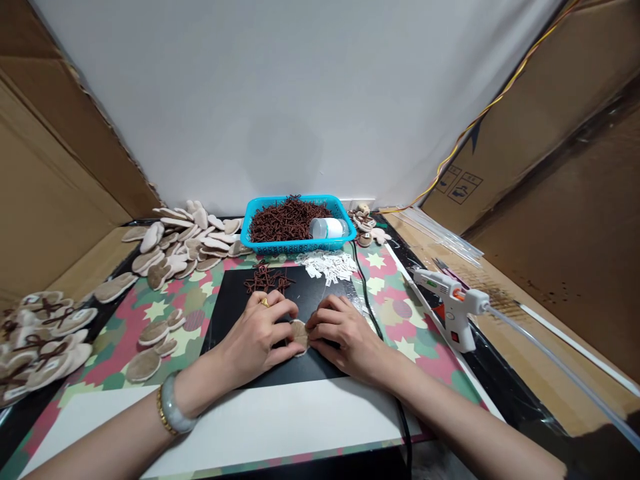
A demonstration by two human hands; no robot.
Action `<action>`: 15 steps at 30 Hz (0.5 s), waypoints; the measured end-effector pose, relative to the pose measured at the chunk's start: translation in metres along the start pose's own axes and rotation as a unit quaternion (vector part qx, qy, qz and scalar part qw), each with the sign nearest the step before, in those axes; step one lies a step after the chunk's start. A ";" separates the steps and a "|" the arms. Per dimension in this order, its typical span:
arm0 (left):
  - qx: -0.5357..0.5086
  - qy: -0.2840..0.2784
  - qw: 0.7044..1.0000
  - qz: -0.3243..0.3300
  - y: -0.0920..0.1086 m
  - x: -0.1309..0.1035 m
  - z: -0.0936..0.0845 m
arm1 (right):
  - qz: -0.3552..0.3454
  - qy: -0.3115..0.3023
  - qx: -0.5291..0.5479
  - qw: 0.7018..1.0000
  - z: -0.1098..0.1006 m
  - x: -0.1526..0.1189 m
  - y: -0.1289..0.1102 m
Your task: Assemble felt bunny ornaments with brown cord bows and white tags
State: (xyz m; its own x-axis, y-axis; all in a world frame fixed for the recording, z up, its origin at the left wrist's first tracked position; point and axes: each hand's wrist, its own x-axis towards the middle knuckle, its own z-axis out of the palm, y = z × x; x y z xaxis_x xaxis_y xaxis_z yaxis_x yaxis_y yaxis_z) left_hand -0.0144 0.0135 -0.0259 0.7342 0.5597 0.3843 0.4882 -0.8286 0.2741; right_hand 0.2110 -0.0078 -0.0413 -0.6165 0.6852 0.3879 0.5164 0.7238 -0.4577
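Observation:
On a black mat point(220, 320) lies a small beige fabric piece point(299, 337), between my two hands. My left hand point(263, 330), with a ring and a bracelet, has its fingers curled and pinches the piece's left side. From the right, the curled fingers of my right hand point(345, 333) press on its other edge. Brown bows point(267, 279) lie loose just beyond my left hand, and a heap of small white labels point(330, 265) is beyond my right hand.
A blue basket point(297, 248) at the back holds many brown bows and a clear jar point(329, 228). Beige fabric pieces point(185, 243) are heaped at the back left, finished-looking ones with bows point(45, 340) at far left. A glue gun point(453, 307) and its black cable point(367, 300) are right.

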 end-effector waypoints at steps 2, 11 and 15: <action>0.002 0.004 1.000 -0.007 0.000 -0.001 0.001 | 0.004 0.014 0.009 1.000 0.003 0.000 0.001; -0.005 0.042 0.997 -0.069 0.007 -0.008 0.012 | 0.030 0.075 0.032 0.996 0.016 0.003 0.002; -0.020 0.053 0.989 -0.133 0.017 -0.009 0.012 | 0.005 0.106 0.028 0.994 0.027 0.007 0.006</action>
State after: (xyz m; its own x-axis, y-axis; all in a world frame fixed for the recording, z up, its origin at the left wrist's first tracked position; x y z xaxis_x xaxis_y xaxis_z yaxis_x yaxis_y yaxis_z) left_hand -0.0071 -0.0054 -0.0354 0.5278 0.7583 0.3826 0.6370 -0.6514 0.4123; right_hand 0.1942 -0.0009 -0.0630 -0.4692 0.6991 0.5395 0.4851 0.7146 -0.5040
